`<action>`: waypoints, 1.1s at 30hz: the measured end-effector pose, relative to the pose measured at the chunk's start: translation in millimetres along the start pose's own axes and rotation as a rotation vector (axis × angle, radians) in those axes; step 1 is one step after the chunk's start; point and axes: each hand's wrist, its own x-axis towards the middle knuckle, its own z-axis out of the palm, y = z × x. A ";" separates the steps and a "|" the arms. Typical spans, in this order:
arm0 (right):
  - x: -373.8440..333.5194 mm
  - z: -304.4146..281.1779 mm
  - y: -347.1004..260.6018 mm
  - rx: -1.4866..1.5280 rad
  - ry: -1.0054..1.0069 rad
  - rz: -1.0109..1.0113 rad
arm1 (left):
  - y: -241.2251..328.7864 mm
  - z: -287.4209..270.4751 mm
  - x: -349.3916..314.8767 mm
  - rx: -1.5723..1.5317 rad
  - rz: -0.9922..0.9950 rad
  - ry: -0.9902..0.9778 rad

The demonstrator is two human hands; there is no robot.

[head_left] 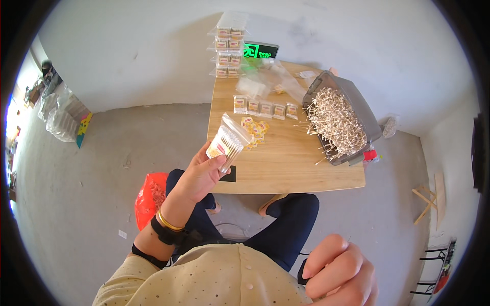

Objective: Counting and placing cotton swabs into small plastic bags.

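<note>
My left hand (196, 176) is closed around a clear zip bag of cotton swabs (232, 138), held up tilted over the table's near left edge. A yellow and white label card shows inside the bag. My right hand (343, 273) is off the table at the lower right, close to my body, with its fingers curled together. A black piece shows beside its fingers, and whatever they hold is hidden. Loose label cards (260, 127) lie on the table beyond the held bag. Behind them is a row of several filled swab bags (266, 108).
On the wooden table (306, 176), a grey plastic bin (366, 109) lies tipped, heaped with loose cotton swabs (334, 120). Filled bags are stacked (228, 53) at the back left, near a green lit sign (261, 51) and clear plastic bags (255, 84). A red bag (145, 204) stands on the floor.
</note>
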 end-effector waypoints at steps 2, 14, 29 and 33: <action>1.1 4.5 3.5 -0.001 0.045 -0.023 | 2.0 -0.9 -0.6 0.004 0.053 -0.048; 0.6 6.1 -8.0 -0.269 0.033 -0.074 | 10.5 0.8 -2.3 0.033 0.185 -0.120; -11.8 36.9 -0.2 -0.626 0.152 -0.051 | 14.4 2.3 0.0 0.023 0.212 -0.005; 2.5 50.5 -24.3 -0.640 0.203 0.151 | 17.2 -5.1 -1.7 -0.109 0.162 -0.016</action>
